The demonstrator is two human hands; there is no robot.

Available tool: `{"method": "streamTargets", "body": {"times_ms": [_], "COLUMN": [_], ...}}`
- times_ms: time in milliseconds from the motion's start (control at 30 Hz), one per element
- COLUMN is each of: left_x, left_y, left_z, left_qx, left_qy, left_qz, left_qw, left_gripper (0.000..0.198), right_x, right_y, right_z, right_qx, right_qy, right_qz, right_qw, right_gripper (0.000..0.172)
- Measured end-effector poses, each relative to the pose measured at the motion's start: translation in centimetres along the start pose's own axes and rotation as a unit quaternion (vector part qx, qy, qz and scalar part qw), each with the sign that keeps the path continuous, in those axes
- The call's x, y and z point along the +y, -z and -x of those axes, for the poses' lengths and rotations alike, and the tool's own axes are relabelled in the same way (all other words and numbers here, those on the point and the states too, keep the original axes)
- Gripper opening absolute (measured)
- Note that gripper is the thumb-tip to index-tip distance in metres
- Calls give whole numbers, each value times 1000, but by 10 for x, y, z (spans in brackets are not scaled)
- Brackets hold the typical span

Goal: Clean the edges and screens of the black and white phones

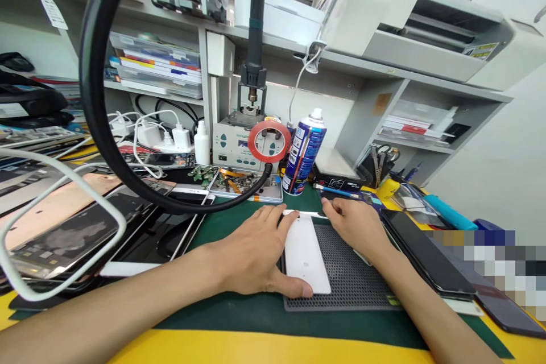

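A white phone or phone back panel [305,256] lies face down on the dark perforated mat [354,273]. My left hand [256,250] grips it, with its thumb at the near edge and its fingers around the far left corner. At the phone's far end, a thin white stick-like tool [315,214] reaches across toward my right hand [358,227]. The fingers of that hand are closed around the tool, and most of its length is hidden. A pale edge of something shows beneath the right wrist; I cannot make out what it is.
A thick black hose [91,79] loops overhead on the left. Behind stand a red tape roll [268,141], a blue spray can [303,151] and a parts tray [247,185]. Phones and tablets [157,239] crowd the left; a black phone [426,250] lies right.
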State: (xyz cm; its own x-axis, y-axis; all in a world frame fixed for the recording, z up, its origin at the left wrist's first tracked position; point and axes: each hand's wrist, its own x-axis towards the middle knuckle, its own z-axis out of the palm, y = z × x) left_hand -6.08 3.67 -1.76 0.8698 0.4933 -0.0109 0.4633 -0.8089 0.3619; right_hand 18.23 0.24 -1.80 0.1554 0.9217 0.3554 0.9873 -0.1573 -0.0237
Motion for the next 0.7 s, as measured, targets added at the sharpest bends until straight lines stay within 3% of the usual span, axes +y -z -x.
{"method": "streamTargets", "body": {"times_ms": [267, 433, 700], "left_x": [2, -3, -5], "left_y": [1, -5, -7], "left_z": [1, 1, -1], "left_qx": [9, 38, 46], "left_qy": [-9, -28, -42], "left_qz": [7, -10, -23], "left_qw": [1000, 999, 998], "left_gripper": [117, 115, 114], "right_x": [0, 2, 8], "right_y": [0, -3, -6], "right_z": [-1, 1, -4], "right_qx": [-8, -39, -13], "right_qy": [8, 57, 3], "right_qz": [-36, -67, -46], "right_qw": [999, 995, 999], "right_gripper": [48, 44, 46]}}
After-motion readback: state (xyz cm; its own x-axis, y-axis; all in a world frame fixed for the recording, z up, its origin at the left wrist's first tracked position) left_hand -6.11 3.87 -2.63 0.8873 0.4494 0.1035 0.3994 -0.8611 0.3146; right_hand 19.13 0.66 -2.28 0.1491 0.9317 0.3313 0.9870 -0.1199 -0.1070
